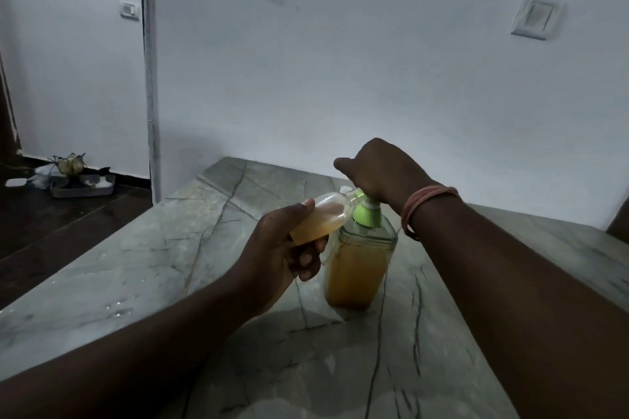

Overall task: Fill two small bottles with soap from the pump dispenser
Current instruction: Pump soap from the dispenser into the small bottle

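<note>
A clear square pump dispenser (357, 269) holding amber soap stands on the grey marble table (170, 265). Its green pump head (366, 214) is pressed under my right hand (381, 170), whose fist rests on top of it. My left hand (289, 248) grips a small clear bottle (323, 218), tilted on its side with its mouth against the pump's nozzle. The small bottle is partly filled with amber soap. I see only one small bottle.
The table runs along a white wall. Its left edge drops to a dark wooden floor, where a metal tray (81, 187) with a small ornament sits. A wall switch (536, 17) is at the upper right.
</note>
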The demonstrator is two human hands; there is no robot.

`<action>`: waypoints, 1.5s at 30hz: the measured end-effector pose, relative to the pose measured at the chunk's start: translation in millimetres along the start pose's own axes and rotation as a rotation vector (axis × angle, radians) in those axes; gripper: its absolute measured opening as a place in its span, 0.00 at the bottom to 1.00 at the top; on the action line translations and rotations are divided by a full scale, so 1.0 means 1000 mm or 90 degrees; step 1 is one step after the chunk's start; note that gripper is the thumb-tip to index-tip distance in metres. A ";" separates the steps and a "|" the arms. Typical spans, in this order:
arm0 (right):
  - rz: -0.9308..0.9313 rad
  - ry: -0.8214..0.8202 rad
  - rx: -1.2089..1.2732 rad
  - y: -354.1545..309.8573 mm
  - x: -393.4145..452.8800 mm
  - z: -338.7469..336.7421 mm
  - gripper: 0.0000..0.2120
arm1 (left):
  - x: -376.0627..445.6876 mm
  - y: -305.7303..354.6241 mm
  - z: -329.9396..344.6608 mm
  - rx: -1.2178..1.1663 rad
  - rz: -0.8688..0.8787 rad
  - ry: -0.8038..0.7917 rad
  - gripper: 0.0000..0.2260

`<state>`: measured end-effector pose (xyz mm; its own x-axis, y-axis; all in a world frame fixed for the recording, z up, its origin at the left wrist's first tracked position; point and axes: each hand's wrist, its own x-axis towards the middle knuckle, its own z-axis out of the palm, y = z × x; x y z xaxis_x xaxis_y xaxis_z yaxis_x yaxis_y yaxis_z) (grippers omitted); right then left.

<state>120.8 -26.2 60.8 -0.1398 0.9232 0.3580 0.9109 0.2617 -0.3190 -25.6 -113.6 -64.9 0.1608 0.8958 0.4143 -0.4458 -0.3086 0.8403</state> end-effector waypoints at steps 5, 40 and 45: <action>0.010 -0.040 -0.032 -0.002 -0.001 -0.001 0.15 | 0.000 -0.002 0.000 -0.002 -0.001 0.008 0.14; -0.063 0.035 -0.102 -0.004 0.003 -0.004 0.18 | -0.001 0.001 0.002 -0.002 -0.005 0.010 0.14; -0.010 0.005 -0.022 0.002 -0.001 0.001 0.18 | 0.001 -0.003 -0.001 -0.016 -0.010 0.012 0.15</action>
<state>122.0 -25.8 58.8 -0.1519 0.9168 0.3694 0.9214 0.2665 -0.2827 -24.9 -111.8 -67.0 0.1520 0.9064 0.3941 -0.4651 -0.2862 0.8377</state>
